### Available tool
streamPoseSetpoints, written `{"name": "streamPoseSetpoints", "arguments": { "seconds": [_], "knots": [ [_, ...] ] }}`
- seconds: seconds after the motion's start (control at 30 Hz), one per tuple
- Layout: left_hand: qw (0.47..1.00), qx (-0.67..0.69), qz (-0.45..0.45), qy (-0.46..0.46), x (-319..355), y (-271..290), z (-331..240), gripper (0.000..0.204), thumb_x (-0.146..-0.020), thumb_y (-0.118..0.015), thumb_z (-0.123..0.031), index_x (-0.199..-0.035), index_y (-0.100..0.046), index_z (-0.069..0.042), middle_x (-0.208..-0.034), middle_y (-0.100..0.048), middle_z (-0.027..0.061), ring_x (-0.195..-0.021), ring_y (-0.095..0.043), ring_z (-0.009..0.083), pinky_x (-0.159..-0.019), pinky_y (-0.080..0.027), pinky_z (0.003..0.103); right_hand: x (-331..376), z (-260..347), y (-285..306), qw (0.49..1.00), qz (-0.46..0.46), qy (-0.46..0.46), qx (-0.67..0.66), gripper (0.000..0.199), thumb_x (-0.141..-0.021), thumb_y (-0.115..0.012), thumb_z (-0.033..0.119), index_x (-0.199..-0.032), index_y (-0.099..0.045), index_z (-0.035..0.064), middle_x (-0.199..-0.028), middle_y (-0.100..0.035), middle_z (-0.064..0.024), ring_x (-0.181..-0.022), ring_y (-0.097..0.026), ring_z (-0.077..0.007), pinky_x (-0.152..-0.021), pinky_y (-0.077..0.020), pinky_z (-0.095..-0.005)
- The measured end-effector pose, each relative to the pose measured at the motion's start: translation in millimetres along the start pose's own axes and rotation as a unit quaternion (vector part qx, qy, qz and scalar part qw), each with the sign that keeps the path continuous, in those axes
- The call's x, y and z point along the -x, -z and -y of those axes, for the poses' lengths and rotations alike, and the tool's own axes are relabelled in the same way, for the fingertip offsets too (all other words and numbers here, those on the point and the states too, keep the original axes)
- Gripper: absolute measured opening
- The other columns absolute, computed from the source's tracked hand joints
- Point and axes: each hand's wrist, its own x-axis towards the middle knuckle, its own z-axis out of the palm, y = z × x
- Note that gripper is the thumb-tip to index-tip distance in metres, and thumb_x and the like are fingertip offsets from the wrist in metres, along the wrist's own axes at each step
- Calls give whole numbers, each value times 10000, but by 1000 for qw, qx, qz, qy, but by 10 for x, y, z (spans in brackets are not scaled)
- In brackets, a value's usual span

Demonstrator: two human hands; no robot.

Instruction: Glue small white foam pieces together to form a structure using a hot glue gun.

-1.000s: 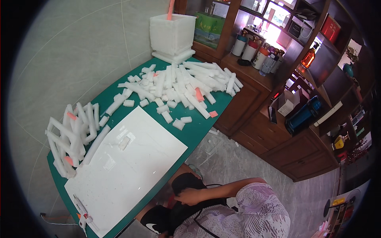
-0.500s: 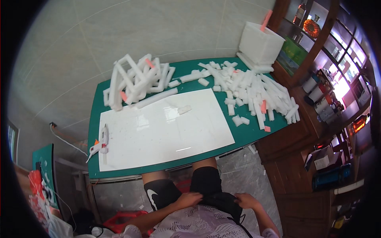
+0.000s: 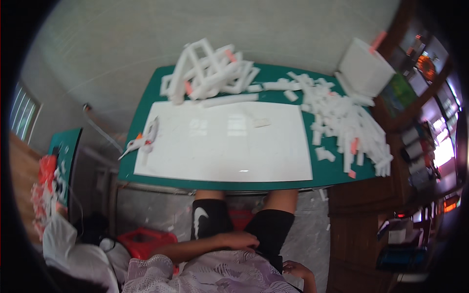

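My left hand (image 3: pixel 240 240) rests over my lap at the hem of my patterned shirt (image 3: pixel 215 271), its fingers lying loosely against the black shorts (image 3: pixel 268 227). Beside my right hip, my right hand (image 3: pixel 297 268) hangs low with loosely bent, separated fingers and no object visible in it. Before me on the green table (image 3: pixel 220 185) lies a glossy white board (image 3: pixel 220 146). A white hot glue gun (image 3: pixel 145 141) lies on its left end, and a small off-white piece (image 3: pixel 261 122) on its far right part. Neither hand touches these.
White foam frames (image 3: pixel 210 73) are heaped at the back left, beside a long foam strip (image 3: pixel 229 100). Loose foam pieces (image 3: pixel 347 122) pile up at the right. A white foam box (image 3: pixel 365 68) stands behind them. Dark wooden cabinets (image 3: pixel 361 210) flank the right; a red stool (image 3: pixel 146 239) is lower left.
The head view has turned, so the table appears more level and shifted right. My right hand has moved down and away from the black shorts; my left remains at my lap.
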Motion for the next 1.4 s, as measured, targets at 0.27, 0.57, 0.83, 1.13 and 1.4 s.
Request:
{"name": "streamPoseSetpoints", "arguments": {
  "seconds": [0.27,0.57,0.83,1.13,1.4],
  "knots": [
    [970,68,-172,155,992,162,-217,218,-915,-655,-248,-970,-632,-39,-885,-651,142,-847,-658,334,-730,-509,431,-141,1036,350,979,-147,51,131,276,-870,-702,226,-1069,-683,36,-984,-726,-125,-908,-695,-211,-806,-535,-339],
    [759,114,-612,189,2159,1022,-565,133,-939,-641,-89,-1033,-682,-5,-833,-678,75,-742,-635,131,-674,-503,297,203,2906,529,870,-328,309,199,129,-914,-637,93,-1003,-658,2,-841,-701,-92,-761,-674,-170,-687,-517,-306],
    [645,-162,-717,211,2502,1650,-424,86,-916,-602,-12,-962,-651,41,-804,-647,92,-702,-576,143,-668,-470,286,-92,4428,661,770,-346,463,271,169,-928,-602,133,-1029,-653,6,-891,-670,-158,-784,-666,-275,-690,-521,-353],
    [893,5,-449,34,1486,1540,-781,153,-835,-688,0,-977,-730,-39,-820,-695,107,-715,-675,221,-657,-540,303,733,3851,850,916,0,328,229,181,-936,-664,211,-916,-653,32,-801,-652,-60,-727,-618,-108,-632,-498,-292],
    [914,163,-370,20,1083,1441,-464,165,-822,-720,-14,-987,-720,-20,-865,-709,99,-694,-646,163,-646,-510,273,1882,2807,-161,881,222,417,-2,281,-977,-558,23,-1222,-613,-105,-1272,-609,-251,-1189,-597,-361,-1011,-454,-418]
  ]
}}
